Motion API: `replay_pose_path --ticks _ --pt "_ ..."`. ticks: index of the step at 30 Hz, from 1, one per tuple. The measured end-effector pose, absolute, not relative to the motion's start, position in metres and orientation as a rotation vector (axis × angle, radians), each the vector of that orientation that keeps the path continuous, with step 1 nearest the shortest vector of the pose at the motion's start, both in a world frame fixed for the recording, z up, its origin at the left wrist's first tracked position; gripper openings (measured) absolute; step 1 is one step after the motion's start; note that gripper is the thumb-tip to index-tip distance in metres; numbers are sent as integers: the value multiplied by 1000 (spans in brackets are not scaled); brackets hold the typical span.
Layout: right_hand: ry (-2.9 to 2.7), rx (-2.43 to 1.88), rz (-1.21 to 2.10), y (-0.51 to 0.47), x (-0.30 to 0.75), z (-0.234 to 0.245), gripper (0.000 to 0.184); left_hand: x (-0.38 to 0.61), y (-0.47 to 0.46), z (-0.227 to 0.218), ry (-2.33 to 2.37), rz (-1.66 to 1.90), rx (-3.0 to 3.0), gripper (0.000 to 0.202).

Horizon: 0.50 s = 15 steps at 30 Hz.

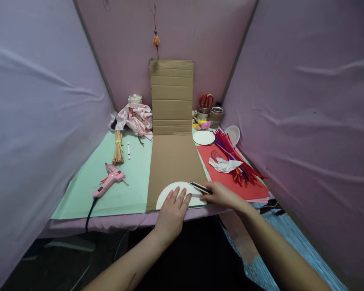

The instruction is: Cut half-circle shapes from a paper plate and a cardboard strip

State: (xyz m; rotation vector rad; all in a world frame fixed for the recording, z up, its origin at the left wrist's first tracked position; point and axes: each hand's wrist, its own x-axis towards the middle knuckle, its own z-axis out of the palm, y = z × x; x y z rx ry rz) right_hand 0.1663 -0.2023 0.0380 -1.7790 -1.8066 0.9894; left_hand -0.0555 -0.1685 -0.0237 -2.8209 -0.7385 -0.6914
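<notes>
Table with a pale green top is the biggest thing, and it spreads out ahead of the fingers. Brown cardboard lies flat under the left fingers, and its far part stands up well past them. Red paper is just to the right of the right fingers. Fuzzy sticks, pink, purple and red, lie in a bunch on it, farther away from those fingers. The white half circle is on the cardboard, right under the left fingers, which rest on it a little spread out. A pink glue gun is well to their left. The right fingers are closed around a thin tool, black and silver. Its tip is just beside the left fingers, at the round edge; I can't tell if it touches. A little white marker lies far ahead and left of the left fingers.
</notes>
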Motion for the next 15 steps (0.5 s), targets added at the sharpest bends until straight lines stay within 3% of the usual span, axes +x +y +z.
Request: replay_pose_path --ticks 15 --pt "-1834 -1822 1028 -183 166 55 23 -48 -149 -19 -800 -627 -2888 47"
